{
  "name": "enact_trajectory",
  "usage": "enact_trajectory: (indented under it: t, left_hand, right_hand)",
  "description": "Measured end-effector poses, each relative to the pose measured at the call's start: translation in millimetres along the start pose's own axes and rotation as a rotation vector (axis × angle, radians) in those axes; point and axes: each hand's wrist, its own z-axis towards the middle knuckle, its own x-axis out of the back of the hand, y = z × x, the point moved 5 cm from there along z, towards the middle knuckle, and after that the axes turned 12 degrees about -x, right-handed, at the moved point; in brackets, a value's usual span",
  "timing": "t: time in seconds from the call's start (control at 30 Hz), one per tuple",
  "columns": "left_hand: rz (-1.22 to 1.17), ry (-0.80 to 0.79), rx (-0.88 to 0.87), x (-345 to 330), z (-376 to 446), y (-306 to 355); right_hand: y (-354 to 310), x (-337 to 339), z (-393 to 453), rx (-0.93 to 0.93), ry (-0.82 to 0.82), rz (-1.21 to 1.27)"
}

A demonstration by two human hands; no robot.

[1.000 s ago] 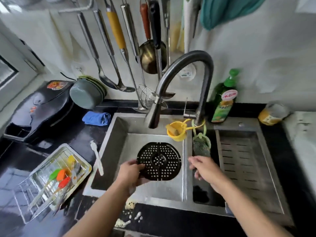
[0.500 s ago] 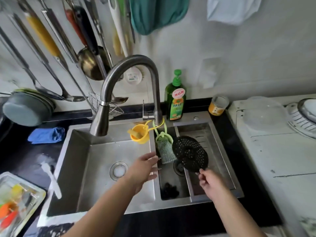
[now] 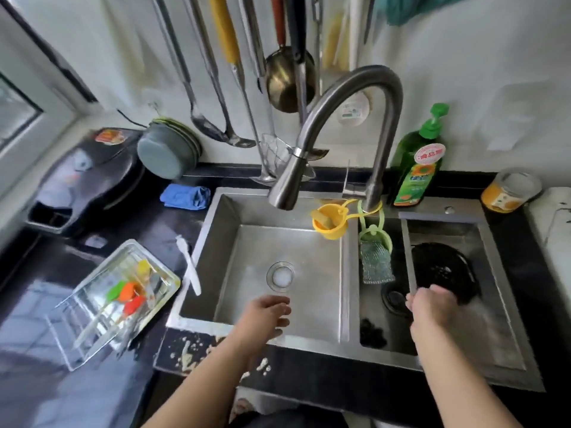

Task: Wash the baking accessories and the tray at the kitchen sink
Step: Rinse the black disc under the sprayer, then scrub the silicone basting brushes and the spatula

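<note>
A black perforated disc (image 3: 441, 270) lies flat on the drain rack in the right basin of the steel sink (image 3: 200, 242). My right hand (image 3: 432, 310) holds the disc's near edge with curled fingers; blur hides the exact grip. Over the front of the left basin my left hand (image 3: 262, 316) hovers with relaxed fingers and holds nothing. On the dark counter to the left sits a metal tray (image 3: 92, 307) with a wire rack and several coloured silicone tools (image 3: 126, 291). A white spatula (image 3: 188, 267) rests on the sink's left rim.
The faucet (image 3: 349, 97) arches over the left basin, no water running. A yellow cup (image 3: 329, 223) and a green scrubber (image 3: 375, 261) hang from it. Green soap bottle (image 3: 417, 168) and jar (image 3: 506, 193) behind; blue cloth (image 3: 185, 196), black appliance (image 3: 86, 177), crumbs (image 3: 191, 350) on the counter.
The disc went from the left basin, passed from my left hand to my right, and now lies on the right basin's rack. My left hand stayed over the left basin.
</note>
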Motion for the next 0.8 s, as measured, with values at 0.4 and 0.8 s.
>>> enact_trajectory:
  t: [0.4, 0.8]
  left_hand:
    - [-0.118, 0.648, 0.002, 254, -90, -91]
    - [0.808, 0.518, -0.283, 393, -36, -109]
  right_hand:
    - [170, -231, -278, 0.754, -0.724, -1.186]
    - [212, -400, -297, 1.005, -0.297, -1.378]
